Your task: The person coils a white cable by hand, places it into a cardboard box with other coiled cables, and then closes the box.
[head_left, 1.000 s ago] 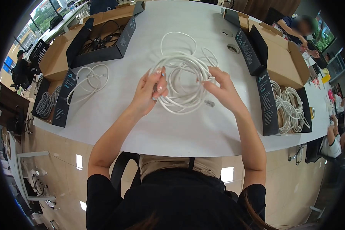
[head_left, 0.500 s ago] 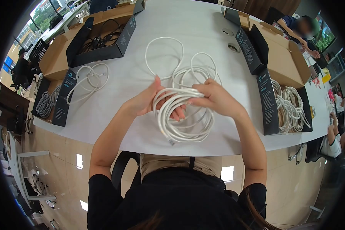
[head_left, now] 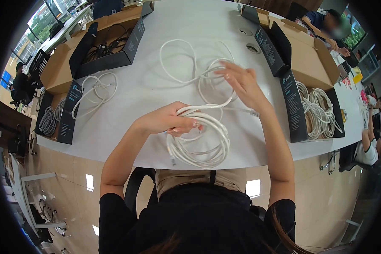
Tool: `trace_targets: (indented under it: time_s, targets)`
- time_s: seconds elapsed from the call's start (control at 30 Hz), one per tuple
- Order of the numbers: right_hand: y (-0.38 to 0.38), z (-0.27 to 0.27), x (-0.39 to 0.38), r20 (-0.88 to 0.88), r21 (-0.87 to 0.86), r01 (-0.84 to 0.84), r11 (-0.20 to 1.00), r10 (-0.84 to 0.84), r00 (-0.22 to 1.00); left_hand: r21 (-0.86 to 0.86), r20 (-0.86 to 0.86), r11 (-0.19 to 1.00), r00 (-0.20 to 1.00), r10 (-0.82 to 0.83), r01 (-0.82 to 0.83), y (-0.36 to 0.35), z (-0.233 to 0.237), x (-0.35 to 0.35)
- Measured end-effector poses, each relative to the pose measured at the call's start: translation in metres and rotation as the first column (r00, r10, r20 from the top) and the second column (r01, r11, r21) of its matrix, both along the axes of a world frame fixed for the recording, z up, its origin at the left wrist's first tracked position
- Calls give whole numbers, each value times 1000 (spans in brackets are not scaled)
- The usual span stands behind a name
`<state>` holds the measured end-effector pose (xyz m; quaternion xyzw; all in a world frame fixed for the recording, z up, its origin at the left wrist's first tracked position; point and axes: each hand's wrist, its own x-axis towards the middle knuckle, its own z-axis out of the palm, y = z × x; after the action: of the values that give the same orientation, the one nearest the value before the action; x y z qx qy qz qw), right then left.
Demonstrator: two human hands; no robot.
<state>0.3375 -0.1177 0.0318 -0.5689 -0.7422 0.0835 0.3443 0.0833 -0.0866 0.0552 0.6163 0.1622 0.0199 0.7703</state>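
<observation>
Box at left: open, dark cables inside.
Small cable: loose on counter, just beside that box.
Left hand: fingers curled tight round white cable coil, near counter's front edge.
Loose loops: flat on counter, behind coil.
Right hand: fingers spread wide, tips at loose loops, gripping nothing.
Box at right: open, white bundles inside.

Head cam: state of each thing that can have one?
left hand, shut on coil.
right hand, open, fingertips at loose loops.
coil, wound, gripped at its top.
loose loops, uncoiled, lying on table.
left box, open, dark cables inside.
right box, open, white coils inside.
</observation>
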Motion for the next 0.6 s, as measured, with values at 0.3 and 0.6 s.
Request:
trace_targets:
  time_s: [0.3,0.6]
  targets:
    - [16,-22,38,167,12,247,969,-245,955,208,20,948,970,242,-241,-8,39,-75]
    - [50,-16,36,628,343,171,924,-361,689,-68,232,575,547,804,-816,-16,0,-196]
